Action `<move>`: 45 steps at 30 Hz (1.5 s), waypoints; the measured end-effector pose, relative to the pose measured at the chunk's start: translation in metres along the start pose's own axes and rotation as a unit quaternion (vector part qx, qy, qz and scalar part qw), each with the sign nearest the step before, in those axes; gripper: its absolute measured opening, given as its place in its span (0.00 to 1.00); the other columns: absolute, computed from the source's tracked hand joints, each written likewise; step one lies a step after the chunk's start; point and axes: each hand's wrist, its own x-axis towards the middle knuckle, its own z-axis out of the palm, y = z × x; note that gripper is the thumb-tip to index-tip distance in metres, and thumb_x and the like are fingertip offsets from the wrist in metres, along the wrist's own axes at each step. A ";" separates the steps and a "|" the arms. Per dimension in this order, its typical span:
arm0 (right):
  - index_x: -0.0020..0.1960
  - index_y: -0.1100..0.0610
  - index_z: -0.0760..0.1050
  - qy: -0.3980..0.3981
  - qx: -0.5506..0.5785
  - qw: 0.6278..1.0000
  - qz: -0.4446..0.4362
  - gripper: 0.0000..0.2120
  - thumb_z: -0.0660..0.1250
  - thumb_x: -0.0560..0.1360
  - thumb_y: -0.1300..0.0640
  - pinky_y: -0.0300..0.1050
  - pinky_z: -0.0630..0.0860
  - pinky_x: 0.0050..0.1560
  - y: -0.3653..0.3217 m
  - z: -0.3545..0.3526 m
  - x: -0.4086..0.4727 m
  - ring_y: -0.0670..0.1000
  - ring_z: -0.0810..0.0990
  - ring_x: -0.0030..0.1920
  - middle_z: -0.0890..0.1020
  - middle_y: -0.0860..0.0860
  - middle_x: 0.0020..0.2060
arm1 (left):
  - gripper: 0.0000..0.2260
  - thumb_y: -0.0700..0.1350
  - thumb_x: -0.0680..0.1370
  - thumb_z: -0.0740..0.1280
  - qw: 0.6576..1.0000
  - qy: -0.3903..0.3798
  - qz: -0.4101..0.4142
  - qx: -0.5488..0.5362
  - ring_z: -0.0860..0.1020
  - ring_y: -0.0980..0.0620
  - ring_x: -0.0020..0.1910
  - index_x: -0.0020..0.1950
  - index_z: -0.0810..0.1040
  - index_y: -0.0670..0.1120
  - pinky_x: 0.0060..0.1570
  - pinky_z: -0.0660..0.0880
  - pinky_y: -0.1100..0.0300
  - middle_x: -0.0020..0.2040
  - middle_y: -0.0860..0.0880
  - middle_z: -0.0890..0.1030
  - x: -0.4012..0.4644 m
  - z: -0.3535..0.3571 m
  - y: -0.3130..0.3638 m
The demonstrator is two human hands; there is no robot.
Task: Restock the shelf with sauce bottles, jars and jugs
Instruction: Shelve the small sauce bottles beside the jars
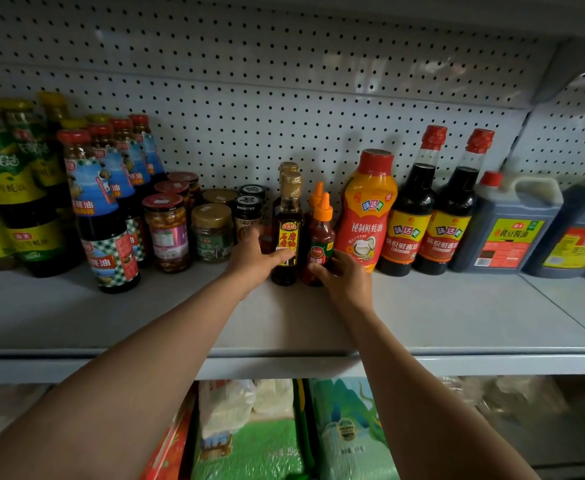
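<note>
Hands reached onto the shelf (422,317): left hand (253,258) gripped the upright sesame oil bottle (287,233), right hand (344,277) held the ketchup bottle (320,237) just beside it.

Behind the goods runs a pale grey pegboard back panel (284,109), dotted all over with small dark holes, and a second such panel (568,133) angles off at the right. On the level below, bags are packed side by side: a green bag (249,452) with a clear plastic top, a pale blue-green bag (350,434) printed with hills just to its right, and a red package (170,452) at its left. Farther right down there lie blurred clear plastic bags (513,396), contents too dim to tell.
</note>
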 end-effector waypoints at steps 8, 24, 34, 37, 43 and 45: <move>0.52 0.55 0.81 0.113 0.077 0.991 0.012 0.14 0.77 0.73 0.47 0.29 0.74 0.39 -0.012 -0.010 -0.019 0.45 0.83 0.45 0.85 0.47 0.45 | 0.27 0.52 0.72 0.76 0.994 0.031 0.100 -0.029 0.74 0.52 0.64 0.68 0.73 0.50 0.62 0.70 0.57 0.65 0.48 0.77 0.000 -0.037 0.035; 0.75 0.50 0.68 -0.071 0.221 0.973 -0.008 0.23 0.65 0.82 0.51 0.28 0.71 0.56 -0.046 0.026 -0.040 0.29 0.73 0.59 0.71 0.27 0.57 | 0.12 0.45 0.77 0.72 0.994 -0.056 0.095 0.002 0.71 0.56 0.65 0.60 0.79 0.48 0.58 0.63 0.60 0.61 0.55 0.77 0.016 -0.042 0.061; 0.78 0.53 0.64 -0.065 0.224 0.972 -0.015 0.28 0.65 0.81 0.47 0.26 0.73 0.52 -0.056 0.037 -0.038 0.42 0.75 0.66 0.76 0.45 0.67 | 0.09 0.46 0.77 0.71 0.990 -0.090 0.101 0.031 0.70 0.60 0.63 0.57 0.76 0.50 0.61 0.66 0.57 0.61 0.55 0.76 0.025 -0.047 0.059; 0.80 0.53 0.62 -0.061 0.235 0.970 -0.003 0.31 0.66 0.81 0.46 0.24 0.73 0.48 -0.058 0.042 -0.035 0.44 0.74 0.68 0.74 0.46 0.70 | 0.11 0.50 0.76 0.72 0.988 -0.077 0.108 0.077 0.71 0.53 0.69 0.56 0.77 0.51 0.67 0.68 0.50 0.67 0.51 0.77 0.031 -0.048 0.058; 0.79 0.49 0.60 -0.067 0.260 0.963 0.006 0.30 0.65 0.81 0.46 0.32 0.76 0.56 -0.063 0.047 -0.027 0.42 0.74 0.66 0.74 0.42 0.67 | 0.15 0.49 0.76 0.72 0.983 -0.104 0.105 0.107 0.68 0.51 0.73 0.60 0.75 0.49 0.66 0.65 0.55 0.70 0.49 0.74 0.038 -0.051 0.063; 0.80 0.50 0.60 -0.067 0.252 0.965 0.010 0.30 0.64 0.81 0.45 0.36 0.72 0.63 -0.067 0.047 -0.022 0.45 0.71 0.71 0.72 0.43 0.70 | 0.15 0.49 0.76 0.72 0.982 -0.117 0.103 0.110 0.67 0.50 0.73 0.61 0.74 0.48 0.67 0.64 0.54 0.71 0.47 0.73 0.039 -0.052 0.065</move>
